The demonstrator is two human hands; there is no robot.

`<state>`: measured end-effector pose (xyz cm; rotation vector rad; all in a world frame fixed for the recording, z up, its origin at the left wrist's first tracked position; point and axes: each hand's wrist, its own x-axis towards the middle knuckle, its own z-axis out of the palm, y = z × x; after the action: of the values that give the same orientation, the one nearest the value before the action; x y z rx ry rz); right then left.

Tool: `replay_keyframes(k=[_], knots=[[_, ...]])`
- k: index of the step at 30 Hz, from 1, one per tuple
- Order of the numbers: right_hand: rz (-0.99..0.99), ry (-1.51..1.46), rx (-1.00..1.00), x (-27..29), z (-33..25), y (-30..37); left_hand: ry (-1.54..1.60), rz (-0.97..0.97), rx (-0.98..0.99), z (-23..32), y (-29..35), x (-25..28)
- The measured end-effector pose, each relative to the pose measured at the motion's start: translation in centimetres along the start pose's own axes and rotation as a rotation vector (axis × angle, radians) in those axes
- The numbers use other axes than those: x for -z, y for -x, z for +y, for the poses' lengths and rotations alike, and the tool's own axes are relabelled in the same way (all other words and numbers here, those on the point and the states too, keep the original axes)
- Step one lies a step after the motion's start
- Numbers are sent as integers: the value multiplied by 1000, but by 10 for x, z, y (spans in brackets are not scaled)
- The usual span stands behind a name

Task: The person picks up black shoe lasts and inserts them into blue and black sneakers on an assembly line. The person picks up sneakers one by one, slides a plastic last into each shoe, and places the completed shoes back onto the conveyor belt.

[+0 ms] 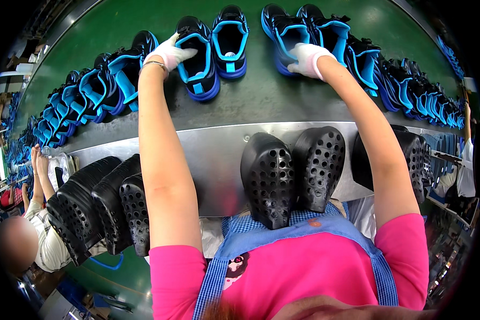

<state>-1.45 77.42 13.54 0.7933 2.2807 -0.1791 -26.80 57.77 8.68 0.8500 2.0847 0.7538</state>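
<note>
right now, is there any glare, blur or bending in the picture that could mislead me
Head view: fisheye distortion bows the metal counter edge, and the outer corners are black; head view: glints on the black perforated forms, dull reflections on the metal; head view: left hand and right hand look fairly sharp, while the co-worker's head is blurred out.
</note>
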Motion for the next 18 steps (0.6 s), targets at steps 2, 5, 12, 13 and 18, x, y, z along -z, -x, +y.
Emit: replay_keyframes(k=[2, 5, 12, 13, 18], knots=[[-7, 11, 19, 1, -4, -1, 65, -38, -21, -12, -8, 1], [-17, 18, 23, -1, -7, -2, 74, 7, 0, -27, -24, -6], [49, 9, 85, -5, 1, 2, -45, 198, 68, -5, -12, -18], [120, -18, 146, -13, 7, -7, -104, 271, 121, -15, -14, -19], [70, -29, 109, 3, 5, 32, -588, 942, -150, 32, 26, -40]])
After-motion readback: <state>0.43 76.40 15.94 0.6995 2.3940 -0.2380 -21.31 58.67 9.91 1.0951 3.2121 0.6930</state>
